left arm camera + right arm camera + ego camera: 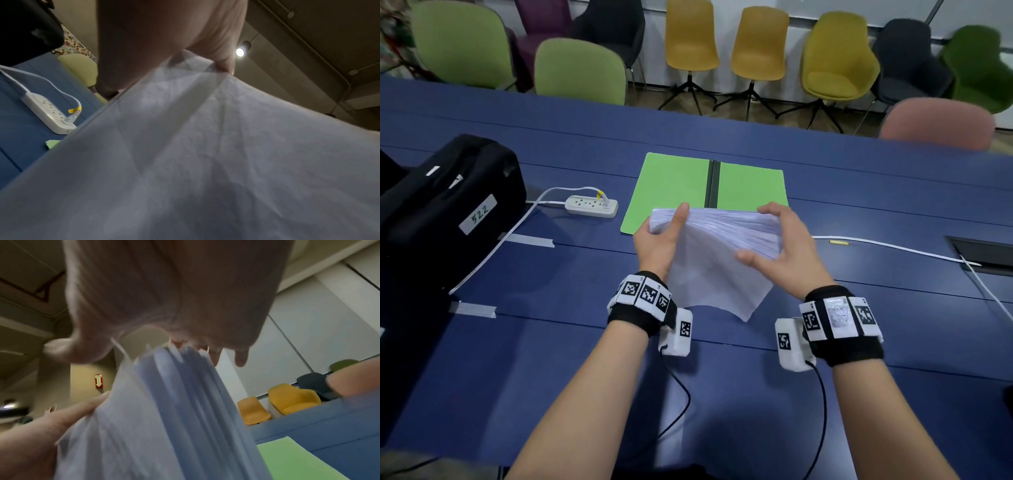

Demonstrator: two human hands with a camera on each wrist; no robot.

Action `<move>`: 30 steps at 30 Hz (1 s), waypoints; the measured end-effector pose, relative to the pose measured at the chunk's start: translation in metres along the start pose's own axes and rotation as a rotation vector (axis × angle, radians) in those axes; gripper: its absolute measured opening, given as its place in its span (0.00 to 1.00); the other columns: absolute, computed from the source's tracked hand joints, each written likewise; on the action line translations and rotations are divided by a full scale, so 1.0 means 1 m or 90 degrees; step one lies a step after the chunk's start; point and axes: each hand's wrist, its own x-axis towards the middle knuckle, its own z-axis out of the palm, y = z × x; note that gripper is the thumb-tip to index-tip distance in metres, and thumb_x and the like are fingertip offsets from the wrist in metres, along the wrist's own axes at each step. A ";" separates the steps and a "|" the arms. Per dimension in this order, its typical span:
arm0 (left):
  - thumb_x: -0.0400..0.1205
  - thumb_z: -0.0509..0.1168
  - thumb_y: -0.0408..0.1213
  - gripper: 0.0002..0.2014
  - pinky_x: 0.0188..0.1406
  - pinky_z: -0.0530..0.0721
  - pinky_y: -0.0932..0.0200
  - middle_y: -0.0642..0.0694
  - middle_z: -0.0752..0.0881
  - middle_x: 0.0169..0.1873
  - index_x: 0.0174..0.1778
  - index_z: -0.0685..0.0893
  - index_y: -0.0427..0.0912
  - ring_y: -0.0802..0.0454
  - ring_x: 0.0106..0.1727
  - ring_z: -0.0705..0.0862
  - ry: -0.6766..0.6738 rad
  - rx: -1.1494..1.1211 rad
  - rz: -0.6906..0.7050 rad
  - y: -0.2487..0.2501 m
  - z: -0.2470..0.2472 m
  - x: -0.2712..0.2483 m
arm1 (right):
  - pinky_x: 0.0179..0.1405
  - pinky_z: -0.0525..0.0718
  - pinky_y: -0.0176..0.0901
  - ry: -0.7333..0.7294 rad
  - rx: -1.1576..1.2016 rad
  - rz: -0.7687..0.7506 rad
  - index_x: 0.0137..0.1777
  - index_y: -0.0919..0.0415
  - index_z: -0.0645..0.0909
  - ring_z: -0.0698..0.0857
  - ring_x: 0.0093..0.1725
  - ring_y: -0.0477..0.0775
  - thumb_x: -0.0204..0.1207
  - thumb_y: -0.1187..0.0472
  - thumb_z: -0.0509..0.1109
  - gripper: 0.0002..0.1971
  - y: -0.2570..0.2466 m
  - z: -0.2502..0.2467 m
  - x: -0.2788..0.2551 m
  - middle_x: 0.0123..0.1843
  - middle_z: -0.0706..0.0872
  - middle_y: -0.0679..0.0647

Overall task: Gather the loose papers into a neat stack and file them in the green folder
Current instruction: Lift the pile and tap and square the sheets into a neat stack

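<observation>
Head view high, looking down the table point(859, 192), wrist views close, angled upward, sharing the paper stack point(722, 240)

the folder point(674, 192) lies open on the bench point(859, 178) toward its far edge, with the power strip point(591, 205) just to its left and the bag point(445, 205) at the left edge. the papers point(719, 246) are held above the bench on the folder's near side, the left hand point(659, 240) at their left end and the right hand point(787, 246) at their right. chairs point(756, 41) stand beyond the far edge.

Coloured chairs point(756, 44) line the white wall point(859, 10) — beyond a blue table point(517, 342) (long).
</observation>
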 end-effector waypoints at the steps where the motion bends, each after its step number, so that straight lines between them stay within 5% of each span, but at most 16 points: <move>1: 0.69 0.76 0.54 0.21 0.37 0.77 0.66 0.54 0.74 0.25 0.29 0.72 0.47 0.55 0.31 0.74 -0.001 0.003 -0.003 0.002 0.001 0.000 | 0.80 0.56 0.57 -0.047 -0.037 0.000 0.72 0.39 0.64 0.60 0.81 0.51 0.51 0.28 0.71 0.47 0.001 0.003 -0.001 0.78 0.65 0.43; 3: 0.68 0.77 0.54 0.22 0.38 0.75 0.65 0.54 0.72 0.25 0.27 0.70 0.48 0.54 0.30 0.72 -0.006 0.000 -0.003 0.005 0.000 0.002 | 0.81 0.48 0.58 -0.041 -0.105 -0.011 0.77 0.36 0.55 0.51 0.84 0.51 0.47 0.28 0.74 0.55 0.007 0.008 0.001 0.84 0.54 0.44; 5: 0.67 0.77 0.53 0.21 0.39 0.76 0.62 0.51 0.74 0.27 0.29 0.72 0.47 0.53 0.32 0.74 -0.023 -0.003 -0.005 0.005 -0.002 0.004 | 0.81 0.56 0.49 0.037 -0.027 -0.001 0.77 0.38 0.57 0.61 0.80 0.46 0.52 0.40 0.81 0.53 0.015 0.008 0.010 0.81 0.61 0.44; 7: 0.69 0.77 0.50 0.17 0.35 0.79 0.64 0.50 0.78 0.29 0.31 0.76 0.47 0.54 0.31 0.78 -0.048 0.003 -0.011 0.003 -0.007 0.007 | 0.65 0.74 0.30 0.059 0.162 0.035 0.74 0.44 0.66 0.77 0.60 0.33 0.59 0.55 0.84 0.44 0.026 0.007 0.019 0.65 0.79 0.46; 9: 0.72 0.75 0.49 0.12 0.31 0.82 0.70 0.51 0.83 0.30 0.35 0.81 0.46 0.61 0.26 0.83 -0.086 0.014 -0.019 0.004 -0.014 0.007 | 0.43 0.79 0.34 0.030 0.284 0.103 0.63 0.51 0.80 0.81 0.36 0.34 0.63 0.62 0.83 0.27 0.032 0.006 0.022 0.41 0.83 0.48; 10: 0.71 0.74 0.52 0.14 0.34 0.83 0.70 0.51 0.86 0.33 0.40 0.85 0.45 0.64 0.27 0.85 -0.121 0.015 -0.026 0.004 -0.017 0.008 | 0.43 0.80 0.39 0.007 0.334 0.145 0.55 0.54 0.84 0.82 0.33 0.37 0.64 0.65 0.82 0.19 0.035 0.009 0.022 0.38 0.85 0.49; 13: 0.59 0.73 0.66 0.34 0.46 0.85 0.68 0.51 0.89 0.43 0.52 0.89 0.45 0.67 0.37 0.88 -0.207 0.066 -0.016 0.007 -0.021 0.008 | 0.53 0.85 0.51 -0.059 0.412 0.226 0.44 0.57 0.88 0.88 0.39 0.46 0.66 0.67 0.79 0.08 0.047 0.030 0.019 0.39 0.92 0.47; 16: 0.73 0.70 0.56 0.17 0.40 0.83 0.66 0.53 0.87 0.38 0.45 0.88 0.45 0.63 0.36 0.86 -0.160 0.086 0.009 0.012 -0.014 0.001 | 0.46 0.89 0.56 0.038 0.413 0.245 0.42 0.63 0.87 0.87 0.37 0.49 0.68 0.61 0.79 0.07 0.039 0.043 0.019 0.35 0.91 0.48; 19: 0.77 0.69 0.53 0.15 0.30 0.82 0.73 0.52 0.86 0.32 0.42 0.87 0.43 0.61 0.31 0.83 -0.115 0.028 0.019 0.013 -0.010 -0.010 | 0.33 0.86 0.39 0.123 0.500 0.227 0.39 0.60 0.87 0.87 0.31 0.43 0.70 0.65 0.77 0.02 0.027 0.043 0.014 0.31 0.91 0.44; 22: 0.75 0.71 0.52 0.15 0.32 0.79 0.66 0.48 0.82 0.33 0.40 0.83 0.42 0.55 0.34 0.80 -0.121 0.073 -0.003 0.010 -0.015 -0.014 | 0.41 0.84 0.41 0.116 0.467 0.240 0.42 0.59 0.87 0.88 0.33 0.40 0.68 0.64 0.79 0.05 0.036 0.046 0.004 0.33 0.91 0.43; 24: 0.77 0.70 0.50 0.12 0.39 0.77 0.61 0.49 0.82 0.34 0.41 0.83 0.44 0.54 0.38 0.81 -0.134 0.158 0.082 0.012 -0.017 -0.011 | 0.46 0.84 0.45 0.115 0.412 0.231 0.45 0.62 0.87 0.88 0.35 0.42 0.67 0.62 0.80 0.09 0.039 0.044 0.003 0.37 0.91 0.47; 26: 0.77 0.66 0.55 0.14 0.61 0.76 0.53 0.53 0.86 0.53 0.51 0.86 0.51 0.52 0.61 0.81 -0.100 0.394 0.277 0.021 -0.016 -0.007 | 0.52 0.87 0.52 0.107 0.355 0.179 0.48 0.62 0.88 0.89 0.42 0.52 0.65 0.58 0.80 0.13 0.030 0.040 0.005 0.43 0.91 0.54; 28: 0.70 0.63 0.68 0.27 0.75 0.60 0.45 0.56 0.75 0.71 0.62 0.83 0.60 0.50 0.78 0.66 -0.125 0.687 0.460 0.041 -0.010 -0.011 | 0.52 0.86 0.54 0.076 0.291 0.084 0.47 0.56 0.88 0.89 0.45 0.56 0.66 0.55 0.79 0.11 0.009 0.034 0.009 0.44 0.92 0.56; 30: 0.66 0.66 0.70 0.29 0.69 0.67 0.47 0.52 0.83 0.63 0.58 0.86 0.56 0.51 0.70 0.75 -0.259 0.775 0.494 0.064 -0.007 -0.016 | 0.46 0.85 0.53 0.051 0.217 0.011 0.46 0.50 0.89 0.88 0.43 0.57 0.65 0.50 0.77 0.10 -0.011 0.027 0.012 0.41 0.92 0.52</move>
